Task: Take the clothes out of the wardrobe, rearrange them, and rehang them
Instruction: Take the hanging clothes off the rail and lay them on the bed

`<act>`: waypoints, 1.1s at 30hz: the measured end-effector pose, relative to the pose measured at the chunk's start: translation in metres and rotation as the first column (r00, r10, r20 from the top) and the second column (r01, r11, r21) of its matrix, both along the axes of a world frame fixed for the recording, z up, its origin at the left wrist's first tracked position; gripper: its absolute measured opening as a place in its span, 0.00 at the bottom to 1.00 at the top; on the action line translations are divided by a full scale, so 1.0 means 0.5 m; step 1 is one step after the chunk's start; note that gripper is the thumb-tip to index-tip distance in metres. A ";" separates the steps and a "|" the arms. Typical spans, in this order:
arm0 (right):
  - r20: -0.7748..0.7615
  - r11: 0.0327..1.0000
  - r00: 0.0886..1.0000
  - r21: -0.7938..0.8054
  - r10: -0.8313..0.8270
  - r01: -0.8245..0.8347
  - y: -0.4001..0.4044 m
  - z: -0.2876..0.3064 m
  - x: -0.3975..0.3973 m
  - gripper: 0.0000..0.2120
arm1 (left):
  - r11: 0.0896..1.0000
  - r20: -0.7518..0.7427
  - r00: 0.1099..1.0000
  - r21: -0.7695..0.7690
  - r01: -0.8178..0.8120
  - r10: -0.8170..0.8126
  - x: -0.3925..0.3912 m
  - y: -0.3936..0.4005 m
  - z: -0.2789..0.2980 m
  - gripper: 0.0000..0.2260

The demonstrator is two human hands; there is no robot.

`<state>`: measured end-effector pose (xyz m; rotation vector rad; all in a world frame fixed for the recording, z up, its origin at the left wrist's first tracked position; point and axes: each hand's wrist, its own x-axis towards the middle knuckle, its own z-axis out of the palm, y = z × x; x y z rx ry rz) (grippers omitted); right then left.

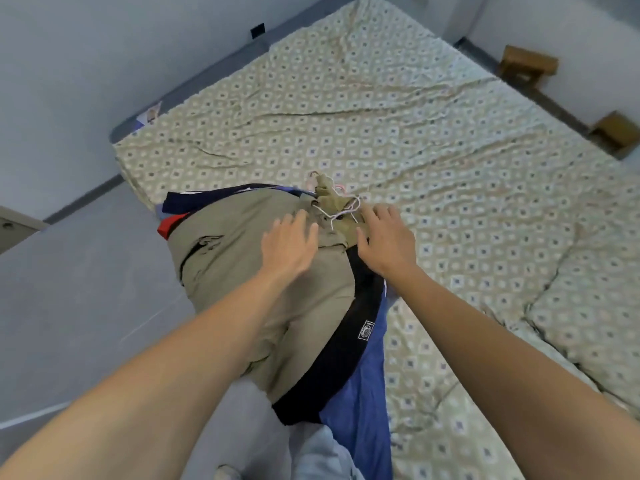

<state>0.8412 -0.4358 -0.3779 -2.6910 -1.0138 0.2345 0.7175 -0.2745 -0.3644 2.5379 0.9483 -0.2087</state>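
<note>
A pile of clothes lies on the near left corner of the bed, hanging over its edge. On top is a khaki garment (pixel 242 271); under it lie a black garment (pixel 349 344), a blue one (pixel 367 393) and a dark navy one with red (pixel 194 202). Thin wire hangers (pixel 341 207) stick out at the pile's far end. My left hand (pixel 289 245) rests flat on the khaki cloth, fingers straight. My right hand (pixel 386 239) lies beside the hangers with its fingers spread, touching the khaki collar and the sheet.
The bed (pixel 433 140) carries a beige sheet patterned with small squares and fills the middle and right. A folded quilt of the same print (pixel 595 306) lies at the right. Two wooden stools (pixel 528 65) stand by the far wall. Grey floor (pixel 76 289) runs along the left.
</note>
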 end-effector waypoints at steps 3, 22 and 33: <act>0.022 0.999 0.999 -0.025 0.034 -0.033 0.015 0.013 -0.011 0.21 | 0.996 -0.009 1.000 0.086 0.023 -0.022 -0.029 0.022 0.020 0.21; 0.050 0.723 0.724 0.052 0.688 -0.689 0.471 0.234 -0.579 0.41 | 0.828 0.119 0.898 0.351 -0.438 0.424 -0.760 0.226 0.214 0.29; 0.129 0.319 0.330 0.098 0.935 -0.943 0.687 0.333 -1.184 0.38 | 0.532 0.182 0.630 0.392 -0.751 0.755 -1.370 0.266 0.277 0.30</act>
